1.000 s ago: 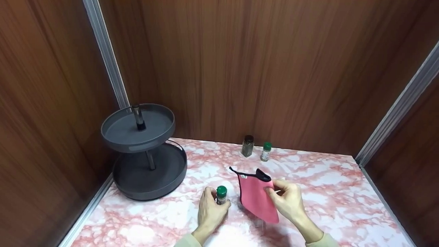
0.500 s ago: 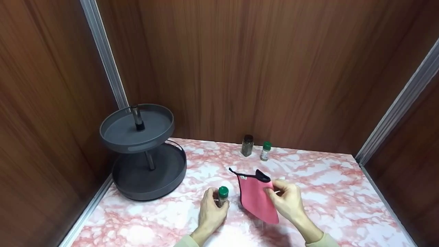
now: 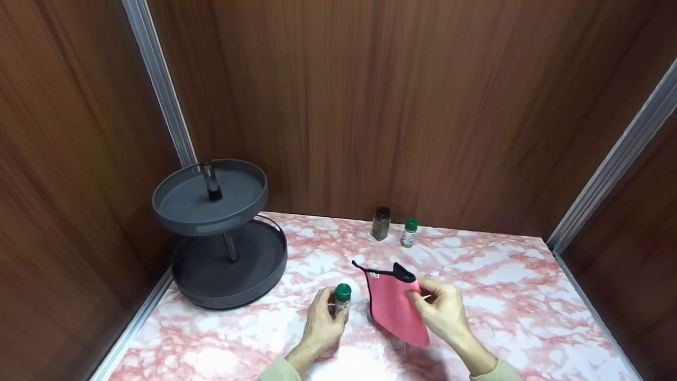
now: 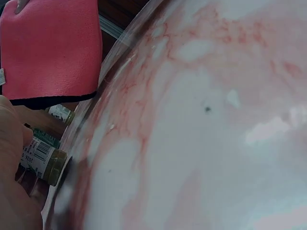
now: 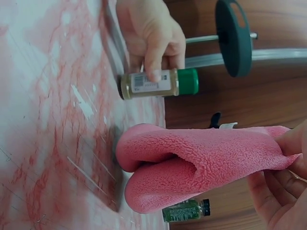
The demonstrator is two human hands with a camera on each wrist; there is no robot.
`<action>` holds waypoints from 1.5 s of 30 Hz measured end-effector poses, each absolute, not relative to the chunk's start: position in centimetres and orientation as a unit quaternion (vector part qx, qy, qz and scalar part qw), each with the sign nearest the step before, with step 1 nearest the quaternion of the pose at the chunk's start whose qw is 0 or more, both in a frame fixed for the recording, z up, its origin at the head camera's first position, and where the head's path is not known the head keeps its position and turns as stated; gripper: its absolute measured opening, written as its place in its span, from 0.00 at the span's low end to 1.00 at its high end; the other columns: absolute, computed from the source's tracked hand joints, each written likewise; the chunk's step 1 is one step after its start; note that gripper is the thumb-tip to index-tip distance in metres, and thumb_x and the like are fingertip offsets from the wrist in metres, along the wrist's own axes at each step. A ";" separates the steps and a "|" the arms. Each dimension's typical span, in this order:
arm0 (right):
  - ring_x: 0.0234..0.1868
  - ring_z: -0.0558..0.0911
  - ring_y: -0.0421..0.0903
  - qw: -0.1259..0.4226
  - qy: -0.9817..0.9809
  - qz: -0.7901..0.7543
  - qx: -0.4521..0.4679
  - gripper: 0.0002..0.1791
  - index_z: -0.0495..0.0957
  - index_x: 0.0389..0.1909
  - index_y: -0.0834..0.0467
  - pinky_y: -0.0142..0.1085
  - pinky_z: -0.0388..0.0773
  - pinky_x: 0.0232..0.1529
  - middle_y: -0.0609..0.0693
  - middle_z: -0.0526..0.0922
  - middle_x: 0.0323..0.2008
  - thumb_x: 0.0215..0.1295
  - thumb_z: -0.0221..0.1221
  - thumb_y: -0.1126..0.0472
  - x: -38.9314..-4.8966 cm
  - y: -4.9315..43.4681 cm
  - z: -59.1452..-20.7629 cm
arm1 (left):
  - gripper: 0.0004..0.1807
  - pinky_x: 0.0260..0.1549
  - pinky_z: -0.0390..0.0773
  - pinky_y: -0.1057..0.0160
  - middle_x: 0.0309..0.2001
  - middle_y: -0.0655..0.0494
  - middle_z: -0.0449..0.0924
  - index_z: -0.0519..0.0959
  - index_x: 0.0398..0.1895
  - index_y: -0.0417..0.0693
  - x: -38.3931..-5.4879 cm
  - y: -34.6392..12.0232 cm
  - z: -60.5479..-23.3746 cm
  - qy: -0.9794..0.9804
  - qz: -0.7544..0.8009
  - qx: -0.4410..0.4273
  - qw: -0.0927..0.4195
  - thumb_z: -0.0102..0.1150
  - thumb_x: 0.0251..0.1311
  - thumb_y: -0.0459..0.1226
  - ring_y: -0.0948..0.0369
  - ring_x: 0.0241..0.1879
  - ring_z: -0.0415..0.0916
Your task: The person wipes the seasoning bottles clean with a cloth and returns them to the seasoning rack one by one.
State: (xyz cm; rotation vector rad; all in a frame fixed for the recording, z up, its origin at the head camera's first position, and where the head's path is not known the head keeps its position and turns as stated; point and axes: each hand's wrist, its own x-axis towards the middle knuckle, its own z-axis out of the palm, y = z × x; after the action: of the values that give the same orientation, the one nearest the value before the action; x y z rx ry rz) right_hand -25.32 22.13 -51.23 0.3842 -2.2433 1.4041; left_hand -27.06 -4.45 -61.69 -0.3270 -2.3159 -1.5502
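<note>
In the head view my left hand point(image 3: 323, 323) grips a small spice jar point(image 3: 342, 299) with a green cap, fingers and thumb around its sides. The right wrist view shows the jar point(image 5: 153, 82) upright, with a white barcode label and a pale brown content. Whether its base touches the table cannot be told. To its right, my right hand point(image 3: 443, 312) pinches a folded pink cloth point(image 3: 395, 307) with black edging by its upper right edge. The cloth hangs down, its fleecy face point(image 5: 216, 148) visible in the right wrist view. Jar and cloth are apart.
Against the back wall stand a dark-capped spice jar point(image 3: 381, 225) and a smaller green-capped jar point(image 3: 409, 234). A grey two-tier round tray point(image 3: 232, 288) occupies the left back corner. Wood-grain panels enclose the pink marbled table point(image 3: 254, 338) on three sides.
My left hand has shifted slightly, its wrist swinging a little leftward, and the jar in its fingers has turned or lifted slightly. The right hand and the cloth stay almost still.
</note>
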 end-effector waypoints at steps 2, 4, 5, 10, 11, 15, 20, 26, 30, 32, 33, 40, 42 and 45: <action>0.28 0.86 0.27 0.233 -0.816 0.510 0.139 0.13 0.96 0.37 0.56 0.22 0.84 0.29 0.53 0.95 0.30 0.60 0.74 0.77 -25.3 22.1 -51.1 | 0.23 0.53 0.91 0.59 0.52 0.47 0.85 0.81 0.60 0.41 -27.1 -4.4 -61.2 -0.807 -0.555 -0.120 0.162 0.70 0.61 0.23 0.54 0.50 0.88; 0.28 0.86 0.28 0.235 -0.817 0.508 0.136 0.11 0.96 0.37 0.57 0.22 0.84 0.29 0.54 0.95 0.30 0.60 0.74 0.76 -25.3 21.9 -51.0 | 0.23 0.54 0.92 0.59 0.53 0.46 0.85 0.81 0.60 0.41 -27.0 -4.1 -60.5 -0.796 -0.572 -0.125 0.153 0.70 0.62 0.22 0.54 0.51 0.88; 0.28 0.86 0.28 0.236 -0.819 0.506 0.134 0.11 0.95 0.37 0.57 0.21 0.84 0.29 0.54 0.95 0.30 0.60 0.74 0.76 -25.4 21.8 -50.9 | 0.23 0.54 0.92 0.59 0.53 0.46 0.86 0.81 0.60 0.41 -27.0 -3.9 -60.2 -0.791 -0.579 -0.127 0.150 0.70 0.62 0.23 0.54 0.51 0.88; 0.28 0.86 0.28 0.246 -0.824 0.492 0.134 0.11 0.95 0.36 0.57 0.20 0.83 0.30 0.53 0.94 0.29 0.60 0.73 0.75 -25.7 21.4 -50.8 | 0.23 0.58 0.92 0.56 0.54 0.45 0.88 0.81 0.60 0.41 -26.9 -2.9 -58.4 -0.771 -0.606 -0.132 0.144 0.72 0.62 0.24 0.52 0.54 0.88; 0.28 0.86 0.27 0.249 -0.825 0.489 0.135 0.11 0.95 0.36 0.56 0.20 0.83 0.30 0.53 0.94 0.29 0.60 0.73 0.76 -25.7 21.3 -50.7 | 0.23 0.58 0.91 0.56 0.54 0.45 0.89 0.81 0.60 0.41 -26.9 -2.7 -58.1 -0.768 -0.610 -0.132 0.143 0.72 0.61 0.24 0.52 0.55 0.89; 0.29 0.86 0.26 0.258 -0.823 0.485 0.140 0.13 0.95 0.35 0.56 0.20 0.82 0.29 0.53 0.95 0.29 0.59 0.72 0.77 -25.9 21.0 -50.6 | 0.23 0.59 0.91 0.57 0.54 0.45 0.90 0.82 0.59 0.40 -26.8 -2.0 -57.1 -0.751 -0.630 -0.139 0.140 0.73 0.60 0.23 0.51 0.54 0.90; 0.30 0.89 0.32 0.253 -0.821 0.491 0.142 0.11 0.96 0.37 0.57 0.20 0.84 0.30 0.55 0.96 0.32 0.61 0.73 0.75 -25.9 20.3 -50.2 | 0.24 0.58 0.91 0.58 0.54 0.46 0.90 0.83 0.60 0.40 -26.7 -1.4 -56.6 -0.745 -0.636 -0.145 0.140 0.74 0.60 0.24 0.51 0.53 0.90; 0.30 0.90 0.34 0.240 -0.820 0.502 0.135 0.10 0.95 0.38 0.59 0.22 0.85 0.32 0.55 0.95 0.33 0.61 0.71 0.76 -26.0 19.6 -50.0 | 0.22 0.55 0.92 0.59 0.52 0.44 0.91 0.84 0.58 0.40 -26.7 -0.6 -56.2 -0.739 -0.645 -0.140 0.136 0.75 0.59 0.25 0.54 0.51 0.91; 0.32 0.89 0.32 0.229 -0.816 0.514 0.133 0.11 0.95 0.38 0.60 0.24 0.87 0.33 0.57 0.95 0.33 0.61 0.71 0.77 -26.0 19.3 -50.3 | 0.22 0.53 0.92 0.60 0.52 0.45 0.91 0.84 0.57 0.42 -26.6 -0.1 -55.8 -0.740 -0.644 -0.140 0.131 0.76 0.59 0.26 0.57 0.50 0.90; 0.32 0.88 0.31 0.221 -0.815 0.519 0.132 0.11 0.95 0.38 0.60 0.25 0.87 0.33 0.57 0.95 0.33 0.62 0.71 0.77 -26.0 19.1 -50.5 | 0.22 0.52 0.92 0.61 0.52 0.45 0.91 0.84 0.58 0.42 -26.6 0.1 -55.6 -0.742 -0.642 -0.143 0.131 0.76 0.59 0.26 0.58 0.50 0.90; 0.31 0.88 0.31 0.218 -0.815 0.520 0.131 0.11 0.95 0.37 0.60 0.25 0.87 0.32 0.57 0.95 0.33 0.62 0.71 0.77 -26.0 19.0 -50.6 | 0.22 0.52 0.92 0.61 0.52 0.45 0.91 0.84 0.58 0.42 -26.6 0.1 -55.5 -0.741 -0.642 -0.145 0.132 0.76 0.59 0.26 0.58 0.50 0.90; 0.30 0.87 0.32 0.181 -0.826 0.519 0.126 0.11 0.95 0.36 0.58 0.24 0.86 0.33 0.56 0.95 0.31 0.61 0.71 0.76 -25.7 18.7 -51.5 | 0.22 0.52 0.91 0.64 0.52 0.46 0.91 0.84 0.57 0.42 -26.6 -0.1 -54.7 -0.736 -0.647 -0.146 0.134 0.76 0.60 0.26 0.58 0.50 0.89; 0.30 0.88 0.32 0.171 -0.828 0.518 0.129 0.11 0.95 0.36 0.58 0.25 0.86 0.34 0.56 0.95 0.31 0.61 0.70 0.76 -25.5 18.7 -51.7 | 0.22 0.52 0.91 0.63 0.52 0.46 0.91 0.84 0.57 0.42 -26.6 -0.2 -54.4 -0.732 -0.650 -0.148 0.138 0.77 0.60 0.26 0.58 0.50 0.89; 0.31 0.89 0.33 0.158 -0.831 0.515 0.135 0.12 0.95 0.37 0.58 0.27 0.88 0.35 0.56 0.96 0.32 0.61 0.70 0.76 -25.4 18.7 -51.9 | 0.22 0.52 0.91 0.63 0.52 0.46 0.91 0.84 0.57 0.42 -26.6 -0.3 -53.9 -0.726 -0.656 -0.149 0.146 0.77 0.60 0.27 0.58 0.49 0.89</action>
State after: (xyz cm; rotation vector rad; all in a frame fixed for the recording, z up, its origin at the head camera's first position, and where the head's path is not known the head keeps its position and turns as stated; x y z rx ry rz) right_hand -25.39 18.67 -51.88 0.3850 -2.3783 1.4744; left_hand -26.65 -0.30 -53.94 -0.4278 -2.0894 -1.8882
